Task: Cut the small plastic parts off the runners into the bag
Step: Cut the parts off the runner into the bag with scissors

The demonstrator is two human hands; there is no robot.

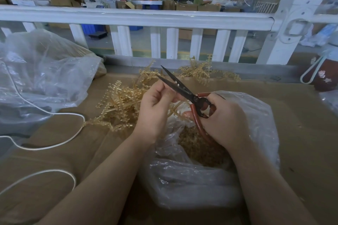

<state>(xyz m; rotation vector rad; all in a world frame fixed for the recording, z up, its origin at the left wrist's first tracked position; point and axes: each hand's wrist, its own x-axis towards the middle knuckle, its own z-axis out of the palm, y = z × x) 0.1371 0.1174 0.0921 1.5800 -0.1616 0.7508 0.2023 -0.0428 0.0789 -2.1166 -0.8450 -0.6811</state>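
Two hands work over the desk (pixel 301 115), which is covered in brown cardboard. One pair of scissors (pixel 180 88) with dark blades and red-brown handles is in the right hand (pixel 222 120), whose fingers curl through and around the handles; the blades stand apart in a narrow V pointing up and to the left. The left hand (pixel 155 104) has its fingertips pinched together on a thin amber runner (pixel 176 108), just beside the lower blade, so the piece sits close against the open blades and above the bag.

Two clear plastic bags are in view. The near bag (pixel 256 115) lies open directly beneath both hands, with a heap of cut parts (pixel 197 148) inside it; exactly how many cannot be counted. The second bag (pixel 45 71) bulges at the far left, well apart from the hands. Two loose piles of runners lie on the cardboard: a larger pile (pixel 118 104) just left of the left hand and a smaller pile (pixel 201 71) beyond the scissor tips, near the desk's far edge.

A white fence (pixel 137 16) with upright slats runs along that far edge. One white cord (pixel 54 115) loops across the left part of the desk. A dark red flowered flask (pixel 323 75) stands at the right edge. Bare cardboard lies open to the right of the near bag.
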